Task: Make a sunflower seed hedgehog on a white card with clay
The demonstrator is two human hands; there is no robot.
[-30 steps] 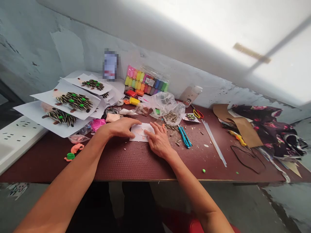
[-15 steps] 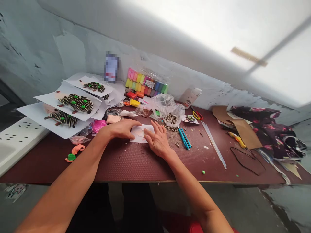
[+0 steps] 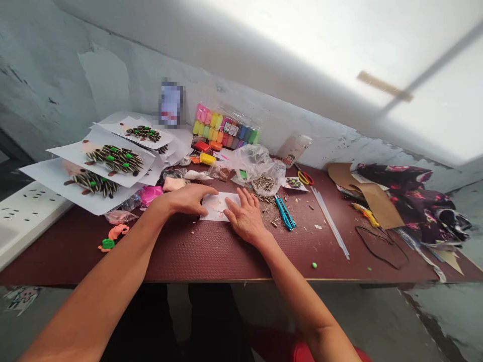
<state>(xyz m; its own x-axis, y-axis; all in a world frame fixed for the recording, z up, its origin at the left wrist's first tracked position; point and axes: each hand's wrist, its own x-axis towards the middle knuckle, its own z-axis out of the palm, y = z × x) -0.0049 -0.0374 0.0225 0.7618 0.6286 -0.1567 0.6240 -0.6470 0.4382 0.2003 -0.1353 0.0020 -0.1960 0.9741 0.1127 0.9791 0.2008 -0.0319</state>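
A small white paper card (image 3: 216,213) with a faint reddish line drawing lies flat on the dark red table. At its left edge rests my left hand (image 3: 191,199), with thumb and fingers apart. My right hand (image 3: 245,215) lies over the card's right edge, its fingers spread. Just beyond the right hand, a clear plastic bag (image 3: 264,183) holds striped sunflower seeds, and some seeds are spilled beside it. A lump of pale peach clay (image 3: 175,184) sits behind the left hand, close to bright pink clay (image 3: 150,195).
Paper sheets with seed-covered hedgehogs (image 3: 115,160) are stacked at left. Behind is a pack of coloured clay (image 3: 226,128). To the right are a teal utility knife (image 3: 285,213), scissors (image 3: 305,177), clear glue sticks (image 3: 332,223), a yellow glue gun (image 3: 366,215) and a white bottle (image 3: 297,151).
My right hand has shifted slightly right on the card, so more of the drawing shows. The left hand stays at the card's left edge. The whole view has moved slightly.
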